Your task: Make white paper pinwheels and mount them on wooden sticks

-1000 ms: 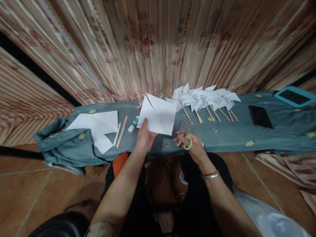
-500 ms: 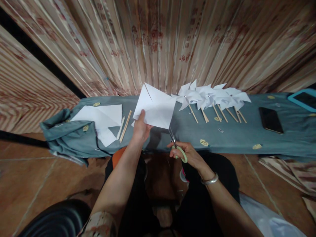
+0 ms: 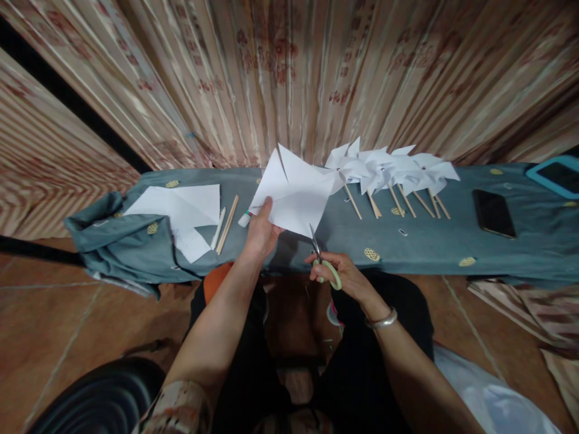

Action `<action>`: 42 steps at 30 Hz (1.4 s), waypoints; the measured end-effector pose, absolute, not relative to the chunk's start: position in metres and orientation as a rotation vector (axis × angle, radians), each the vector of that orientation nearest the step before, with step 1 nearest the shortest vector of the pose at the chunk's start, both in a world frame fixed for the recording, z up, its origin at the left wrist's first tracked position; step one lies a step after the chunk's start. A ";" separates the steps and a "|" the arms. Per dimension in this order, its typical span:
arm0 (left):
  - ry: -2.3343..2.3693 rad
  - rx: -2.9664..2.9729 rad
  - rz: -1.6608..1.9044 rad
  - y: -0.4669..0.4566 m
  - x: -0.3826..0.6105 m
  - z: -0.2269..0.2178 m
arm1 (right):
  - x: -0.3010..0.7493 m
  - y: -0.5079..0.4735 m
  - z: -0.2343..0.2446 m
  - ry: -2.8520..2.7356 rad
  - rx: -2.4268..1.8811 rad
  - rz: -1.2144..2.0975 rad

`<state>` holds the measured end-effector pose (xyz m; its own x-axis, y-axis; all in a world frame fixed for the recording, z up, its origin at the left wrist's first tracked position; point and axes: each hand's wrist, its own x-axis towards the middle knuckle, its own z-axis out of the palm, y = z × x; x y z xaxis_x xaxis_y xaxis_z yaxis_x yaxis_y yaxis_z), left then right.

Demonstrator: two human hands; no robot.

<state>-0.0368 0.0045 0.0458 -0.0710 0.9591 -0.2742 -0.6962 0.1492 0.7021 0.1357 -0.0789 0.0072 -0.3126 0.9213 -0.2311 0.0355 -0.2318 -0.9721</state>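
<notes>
White paper sheet (image 3: pixel 296 196) is held over gray-green cloth (image 3: pixel 425 241) by the left hand (image 3: pixel 261 234), thumb on top. Green-handled scissors (image 3: pixel 316 247) are gripped in the right hand (image 3: pixel 347 274), blades at the sheet's near corner. Paper pinwheels (image 3: pixel 398 170) are lined up to the right.

The scissors (image 3: pixel 317 247) met the white sheet (image 3: pixel 296 196).
A second ago the blades stood apart from the paper, on its right; now one lay over the sheet's near right corner. The right hand (image 3: pixel 347 274) had shifted left and nearer, away from the closest pinwheel stick (image 3: pixel 353 201). The left hand (image 3: pixel 262 234) had drifted slightly left, and the glue tube (image 3: pixel 243 221), mostly visible before, showed only its near end.
</notes>
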 end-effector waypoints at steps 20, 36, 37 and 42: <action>0.862 0.386 1.425 0.004 -0.037 0.050 | 0.133 -0.079 0.008 -1.259 -1.209 1.612; 0.852 0.405 1.430 0.005 -0.039 0.047 | 0.133 -0.079 0.008 -1.230 -1.230 1.618; 0.852 0.410 1.430 0.005 -0.038 0.047 | 0.133 -0.079 0.008 -1.231 -1.224 1.621; 0.862 0.391 1.414 0.003 -0.034 0.045 | 0.133 -0.078 0.010 -1.246 -1.198 1.595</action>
<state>-0.0336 0.0026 0.0451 -0.0709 0.9554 -0.2866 -0.6924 0.1597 0.7036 0.1326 -0.0783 0.0098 -0.2618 0.9414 -0.2125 -0.0220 -0.2259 -0.9739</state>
